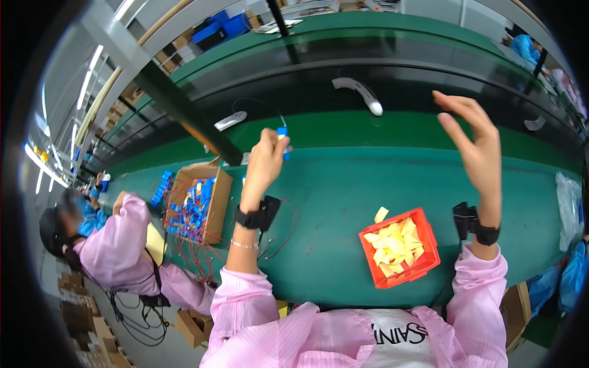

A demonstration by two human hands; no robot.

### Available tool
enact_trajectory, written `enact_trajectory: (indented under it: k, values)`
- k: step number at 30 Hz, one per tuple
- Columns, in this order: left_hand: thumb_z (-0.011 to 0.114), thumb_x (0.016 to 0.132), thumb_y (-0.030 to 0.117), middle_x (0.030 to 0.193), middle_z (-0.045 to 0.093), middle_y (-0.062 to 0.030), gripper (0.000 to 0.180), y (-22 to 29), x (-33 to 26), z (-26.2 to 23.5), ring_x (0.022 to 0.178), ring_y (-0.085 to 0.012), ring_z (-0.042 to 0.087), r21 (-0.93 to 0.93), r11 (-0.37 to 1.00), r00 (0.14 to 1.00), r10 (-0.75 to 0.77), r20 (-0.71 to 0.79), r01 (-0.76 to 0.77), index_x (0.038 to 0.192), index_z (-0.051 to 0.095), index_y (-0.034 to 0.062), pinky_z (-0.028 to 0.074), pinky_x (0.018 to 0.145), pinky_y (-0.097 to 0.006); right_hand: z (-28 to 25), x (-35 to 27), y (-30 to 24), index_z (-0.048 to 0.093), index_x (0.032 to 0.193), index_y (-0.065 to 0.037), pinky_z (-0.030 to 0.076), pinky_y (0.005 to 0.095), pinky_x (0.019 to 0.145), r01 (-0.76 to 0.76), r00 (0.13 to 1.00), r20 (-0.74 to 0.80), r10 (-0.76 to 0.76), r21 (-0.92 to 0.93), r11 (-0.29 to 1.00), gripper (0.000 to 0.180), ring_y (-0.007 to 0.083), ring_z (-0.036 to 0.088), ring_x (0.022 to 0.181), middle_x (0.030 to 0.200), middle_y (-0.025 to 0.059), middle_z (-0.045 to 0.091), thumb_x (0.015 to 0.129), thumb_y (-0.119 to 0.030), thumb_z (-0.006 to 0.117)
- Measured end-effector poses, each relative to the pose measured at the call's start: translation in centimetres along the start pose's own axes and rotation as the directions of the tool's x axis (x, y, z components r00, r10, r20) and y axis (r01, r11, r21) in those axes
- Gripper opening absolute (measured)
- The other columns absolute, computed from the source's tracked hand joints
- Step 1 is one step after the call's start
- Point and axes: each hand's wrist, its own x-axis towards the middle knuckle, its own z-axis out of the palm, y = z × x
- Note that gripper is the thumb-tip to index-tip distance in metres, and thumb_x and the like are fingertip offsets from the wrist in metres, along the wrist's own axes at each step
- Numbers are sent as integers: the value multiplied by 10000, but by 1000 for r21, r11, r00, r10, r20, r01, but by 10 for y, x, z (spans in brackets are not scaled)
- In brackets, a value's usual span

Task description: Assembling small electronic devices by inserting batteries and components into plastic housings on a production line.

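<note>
My left hand (262, 162) is closed in a pinch on a small blue battery (283, 131) with a pale yellow patch, held upright above the green bench. A thin wire rises from its top. My right hand (478, 138) is raised at the right, fingers spread and nothing in them, near the belt's edge. Below and between my hands, a red bin (379, 284) holds many pale yellow strips (396, 245). One loose yellow piece (381, 214) lies just behind it. Left of my left forearm, a cardboard box (219, 208) is filled with blue batteries (195, 205) and tangled red wires.
A black belt (294, 98) runs across the far side, carrying white curved devices (362, 94) and a white piece (230, 121). A green post (184, 110) stands behind the box. A co-worker in pink (119, 251) sits at the left. Clear plastic bags (567, 208) hang at the right.
</note>
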Motion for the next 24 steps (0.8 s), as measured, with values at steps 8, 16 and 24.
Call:
enact_trajectory:
  k: [8,16,24]
  values:
    - [602,972,161,1056,668,-82,270,162,-41,19,931,-127,630,-764,597,924,383,4,-244,1155,593,-37,495,737,-252,38,-15,-15,647,1169,15,481,314,895,-242,948,294,122,416,877,316,183,629,1006,1062,106,639,938,-200,639]
    - [662,900,76,924,690,-79,102,186,-45,41,861,-145,644,-524,672,850,374,-371,-524,954,686,-7,515,725,-265,40,-24,-18,600,1210,52,522,287,828,-254,967,148,208,648,719,311,139,636,958,1076,93,639,960,-133,609]
    - [713,814,14,851,683,-80,80,182,-42,35,792,-173,617,-313,705,747,459,-481,-636,891,704,-6,479,720,-289,42,-25,-18,586,1229,44,553,304,769,-144,989,77,123,429,892,325,196,662,931,1081,136,645,937,-96,611]
